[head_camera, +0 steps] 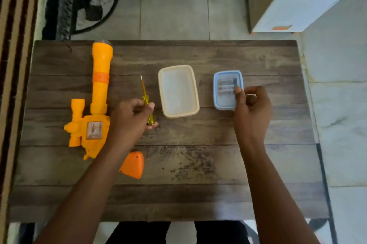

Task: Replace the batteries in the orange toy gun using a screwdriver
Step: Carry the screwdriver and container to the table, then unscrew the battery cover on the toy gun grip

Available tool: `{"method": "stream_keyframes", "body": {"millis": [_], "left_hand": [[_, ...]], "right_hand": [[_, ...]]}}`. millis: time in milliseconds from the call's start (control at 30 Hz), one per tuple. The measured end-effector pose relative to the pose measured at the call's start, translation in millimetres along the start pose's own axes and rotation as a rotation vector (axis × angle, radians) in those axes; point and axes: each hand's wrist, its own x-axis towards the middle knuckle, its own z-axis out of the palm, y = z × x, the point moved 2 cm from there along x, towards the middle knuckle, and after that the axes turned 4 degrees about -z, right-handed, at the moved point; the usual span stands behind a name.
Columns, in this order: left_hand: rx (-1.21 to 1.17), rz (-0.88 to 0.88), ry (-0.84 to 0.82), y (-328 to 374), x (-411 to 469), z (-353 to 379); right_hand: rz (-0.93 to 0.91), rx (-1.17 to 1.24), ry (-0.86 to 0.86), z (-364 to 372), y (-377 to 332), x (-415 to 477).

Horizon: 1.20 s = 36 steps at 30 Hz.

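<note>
Inspection from the head view: the orange plastic toy gun point(99, 95) is lying flat on the left part of the dark wooden plank table point(198, 164), with its barrel pointing at the far edge and its stickered body towards the person. The left hand point(129, 116) is resting just right of that body and is grasping the handle of a slim yellow transparent-handled screwdriver point(146, 103), whose metal tip is pointing away from the person; hand and tool are lying beside the gun, apart from it. An orange wedge-shaped plastic piece point(133, 164) is lying near the gun's near end, partly under the left forearm. Right of the screwdriver, a cream-rimmed translucent rectangular container point(180, 115) is sitting open, its whitish floor showing in full. Further right, a smaller blue-rimmed rectangular container point(215, 91) is holding several small cylindrical batteries point(225, 86) lying side by side; their number is unclear. The right hand point(253, 108) is hovering at this container's right rim with fingers curled, one fingertip at the rim; whether it is pinching anything cannot be determined.
</note>
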Motion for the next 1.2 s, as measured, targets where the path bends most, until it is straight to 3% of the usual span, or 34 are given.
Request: {"method": "stream_keyframes", "body": {"millis": [400, 633, 733, 833, 1000, 1067, 1200], "left_hand": [[-0.003, 0.112, 0.074, -18.1, 18.9, 9.2], [-0.002, 0.447, 0.123, -15.5, -18.3, 7.0], [-0.021, 0.572, 0.076, -20.7, -61.6, 1.9], [-0.050, 0.598, 0.054, -32.8, -97.8, 0.1], [-0.087, 0.620, 0.070, -47.2, -163.0, -4.7], [-0.096, 0.638, 0.073, -47.1, -183.9, -9.5], [-0.113, 0.655, 0.096, -51.5, -200.0, -18.1]], "right_hand": [[-0.223, -0.123, 0.293, 7.6, 40.3, -5.9], [-0.297, -0.062, 0.287, -1.7, 38.4, -16.3], [-0.487, -0.088, 0.281, -16.5, 27.6, -43.5], [-0.662, -0.045, 0.125, -27.3, 10.0, -78.9], [-0.944, -0.062, -0.361, -53.6, -29.3, -154.2], [-0.988, -0.111, -0.425, -60.2, -42.0, -173.1], [-0.980, -0.127, -0.367, -55.5, -48.9, -177.2]]}}
